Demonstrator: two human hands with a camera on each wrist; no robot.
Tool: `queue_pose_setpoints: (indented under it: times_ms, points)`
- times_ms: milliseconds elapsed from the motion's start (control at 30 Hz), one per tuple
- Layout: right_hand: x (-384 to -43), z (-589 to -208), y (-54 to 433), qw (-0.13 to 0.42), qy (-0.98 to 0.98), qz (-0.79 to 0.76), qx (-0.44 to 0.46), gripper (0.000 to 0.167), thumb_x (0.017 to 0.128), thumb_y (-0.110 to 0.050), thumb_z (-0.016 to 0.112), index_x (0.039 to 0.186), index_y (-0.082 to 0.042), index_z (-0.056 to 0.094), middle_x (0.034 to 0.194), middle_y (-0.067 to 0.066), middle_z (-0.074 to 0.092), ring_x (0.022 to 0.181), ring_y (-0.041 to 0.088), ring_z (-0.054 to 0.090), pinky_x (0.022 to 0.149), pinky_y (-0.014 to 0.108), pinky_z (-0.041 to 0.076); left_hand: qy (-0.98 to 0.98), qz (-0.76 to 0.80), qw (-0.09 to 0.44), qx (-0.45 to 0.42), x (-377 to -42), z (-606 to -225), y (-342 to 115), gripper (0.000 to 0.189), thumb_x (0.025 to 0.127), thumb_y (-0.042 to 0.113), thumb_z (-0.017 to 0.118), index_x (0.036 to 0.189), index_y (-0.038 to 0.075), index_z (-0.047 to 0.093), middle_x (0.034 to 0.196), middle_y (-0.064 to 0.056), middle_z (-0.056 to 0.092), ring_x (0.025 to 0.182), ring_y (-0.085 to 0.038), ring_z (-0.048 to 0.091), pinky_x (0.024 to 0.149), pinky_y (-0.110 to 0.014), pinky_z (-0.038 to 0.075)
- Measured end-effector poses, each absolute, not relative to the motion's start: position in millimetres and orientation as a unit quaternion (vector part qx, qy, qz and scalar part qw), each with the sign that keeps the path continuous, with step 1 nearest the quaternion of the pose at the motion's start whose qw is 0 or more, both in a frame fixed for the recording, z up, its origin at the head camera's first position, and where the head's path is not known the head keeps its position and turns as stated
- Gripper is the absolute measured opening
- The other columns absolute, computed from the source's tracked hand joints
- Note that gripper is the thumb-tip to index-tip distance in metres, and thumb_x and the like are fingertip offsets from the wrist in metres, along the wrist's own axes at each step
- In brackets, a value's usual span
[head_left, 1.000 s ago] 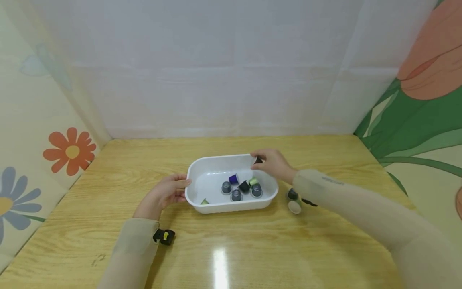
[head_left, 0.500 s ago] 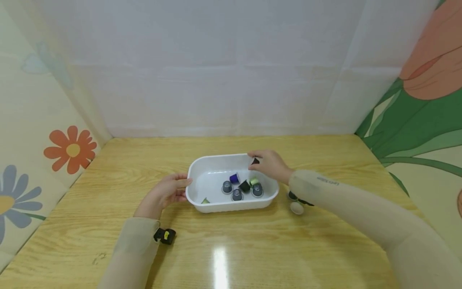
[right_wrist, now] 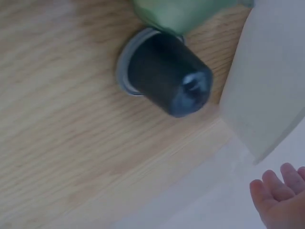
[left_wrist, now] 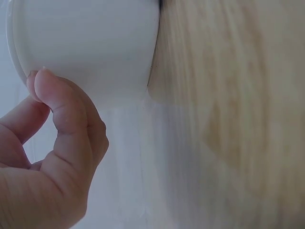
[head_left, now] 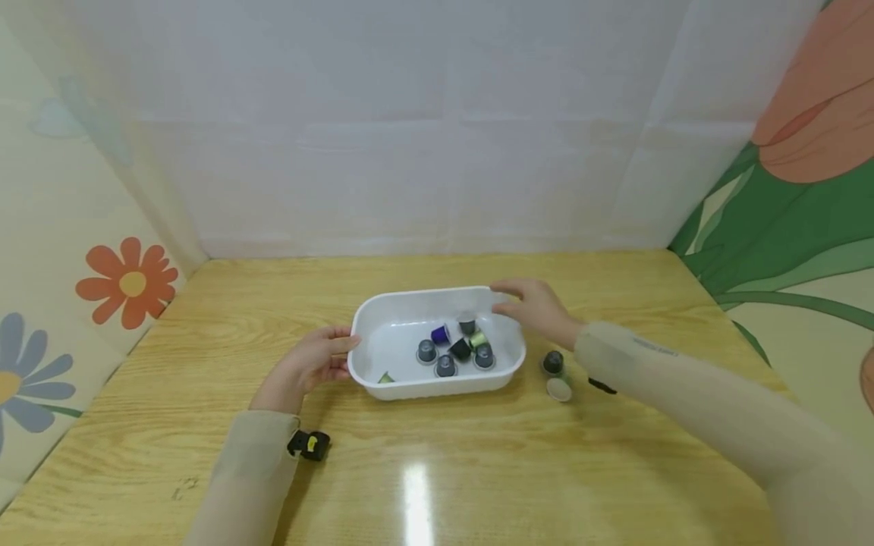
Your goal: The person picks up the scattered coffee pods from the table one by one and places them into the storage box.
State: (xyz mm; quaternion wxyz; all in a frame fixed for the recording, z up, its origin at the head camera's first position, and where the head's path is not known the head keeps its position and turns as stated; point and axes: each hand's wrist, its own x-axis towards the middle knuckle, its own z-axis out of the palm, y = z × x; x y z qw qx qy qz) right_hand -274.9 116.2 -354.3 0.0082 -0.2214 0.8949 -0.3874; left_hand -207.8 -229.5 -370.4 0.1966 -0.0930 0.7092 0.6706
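Observation:
A white oval-ended tray (head_left: 437, 391) sits on the table. My left hand (head_left: 314, 360) pinches the rim at its left end, seen also in the left wrist view. Over the far right rim my right hand (head_left: 539, 309) has thumb and fingers parted, holding nothing. Several coffee capsules lie in the tray: a purple one (head_left: 440, 334), a black one (head_left: 460, 349), grey ones such as this capsule (head_left: 446, 365), and light green ones (head_left: 477, 340). A dark grey capsule (head_left: 467, 324) lies nearest the right fingers.
Right of the tray, a black capsule (right_wrist: 167, 71) stands on the wooden table (head_left: 410, 440). A green capsule (right_wrist: 186, 12) touches or nearly touches it; its pale lid (head_left: 558, 390) faces me. A white cloth (head_left: 437, 152) hangs behind the table.
My right hand has let go of the dark grey capsule, which now lies in the tray. That hand has opened and drawn right. My left hand keeps its grip on the rim.

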Motion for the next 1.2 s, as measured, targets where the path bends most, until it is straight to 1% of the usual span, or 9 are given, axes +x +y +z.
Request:
queue_pose_setpoints:
  times_ms: [167, 300, 433, 867, 1033, 1200]
  points:
    - [-265, -354, 138, 0.003, 0.890, -0.406, -0.207, 0.040, 0.090, -0.007, 0.068, 0.127, 0.006, 0.058, 0.131, 0.022, 0.056, 0.124, 0.038, 0.050, 0.104, 0.050, 0.040, 0.712, 0.667, 0.198, -0.094, -207, -369, -230, 0.038, 0.101, 0.010, 0.049, 0.131, -0.008, 0.035, 0.078, -0.002, 0.057, 0.061, -0.009, 0.058, 0.055, -0.019, 0.052]
    - [-258, -357, 155, 0.002, 0.886, -0.419, -0.197, 0.040, 0.092, -0.010, 0.067, 0.128, 0.006, 0.057, 0.132, 0.022, 0.055, 0.125, 0.038, 0.049, 0.105, 0.050, 0.038, 0.714, 0.665, 0.197, -0.096, -208, -369, -231, 0.039, 0.102, 0.011, 0.049, 0.132, -0.007, 0.034, 0.078, -0.001, 0.056, 0.062, -0.009, 0.057, 0.055, -0.019, 0.052]
    - [-252, -360, 169, 0.005, 0.886, -0.427, -0.184, 0.040, 0.092, -0.010, 0.067, 0.128, 0.006, 0.057, 0.132, 0.022, 0.055, 0.125, 0.039, 0.049, 0.105, 0.051, 0.038, 0.713, 0.666, 0.198, -0.094, -208, -370, -231, 0.036, 0.102, 0.010, 0.049, 0.130, -0.007, 0.035, 0.078, -0.001, 0.056, 0.061, -0.009, 0.057, 0.055, -0.019, 0.052]
    - [-238, -377, 193, 0.008, 0.888, -0.427, -0.172, 0.036, 0.092, -0.007, 0.067, 0.123, 0.008, 0.059, 0.127, 0.025, 0.058, 0.120, 0.042, 0.052, 0.102, 0.053, 0.041, 0.715, 0.663, 0.201, -0.097, -208, -369, -230, 0.039, 0.102, 0.011, 0.049, 0.133, -0.007, 0.034, 0.080, -0.002, 0.057, 0.063, -0.009, 0.058, 0.056, -0.019, 0.053]
    - [-234, -381, 196, 0.031, 0.887, -0.428, -0.173, 0.036, 0.091, -0.007, 0.067, 0.122, 0.009, 0.060, 0.127, 0.025, 0.057, 0.120, 0.043, 0.053, 0.102, 0.054, 0.041, 0.716, 0.661, 0.201, -0.101, -209, -368, -229, 0.041, 0.102, 0.012, 0.050, 0.134, -0.008, 0.034, 0.081, -0.002, 0.057, 0.063, -0.009, 0.057, 0.056, -0.019, 0.053]
    - [-232, -390, 199, 0.058, 0.884, -0.429, -0.174, 0.036, 0.093, -0.009, 0.066, 0.124, 0.008, 0.059, 0.127, 0.024, 0.059, 0.119, 0.041, 0.053, 0.102, 0.054, 0.041, 0.720, 0.656, 0.201, -0.102, -208, -367, -229, 0.040, 0.102, 0.013, 0.050, 0.133, -0.007, 0.035, 0.081, -0.003, 0.057, 0.063, -0.010, 0.057, 0.056, -0.019, 0.053]
